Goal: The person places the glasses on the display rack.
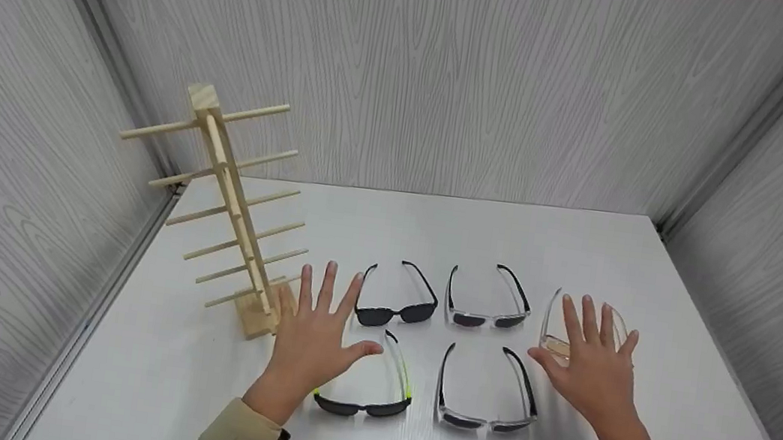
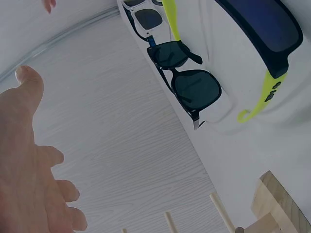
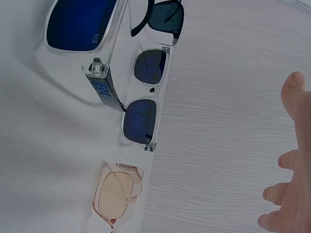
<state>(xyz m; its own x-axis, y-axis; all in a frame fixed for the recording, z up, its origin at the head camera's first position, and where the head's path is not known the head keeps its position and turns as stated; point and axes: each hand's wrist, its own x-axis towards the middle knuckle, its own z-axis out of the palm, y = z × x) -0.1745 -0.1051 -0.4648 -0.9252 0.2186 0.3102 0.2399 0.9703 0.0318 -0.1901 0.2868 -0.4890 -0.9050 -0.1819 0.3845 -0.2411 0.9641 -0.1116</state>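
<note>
My left hand (image 1: 313, 342), fingers straight and spread, hovers between the wooden rack and black sunglasses with yellow-green temples (image 1: 361, 407). Nothing is in its grasp. Likewise spread, my right hand (image 1: 597, 372) overlaps the clear-framed glasses with pale amber lenses (image 1: 556, 348) in the head view, partly hiding them. Black sunglasses (image 1: 396, 314) lie at the back left of the group. Two clear-framed sunglasses with dark temples stand in the middle column, one at the back (image 1: 488, 320) and one in front (image 1: 486, 422). All the glasses have their temples unfolded.
A wooden rack (image 1: 234, 207) with several pairs of horizontal pegs stands at the left on a block base; its pegs carry no glasses. The white table (image 1: 682, 425) is enclosed by grey wood-grain panels (image 1: 411, 71) at the back and both sides.
</note>
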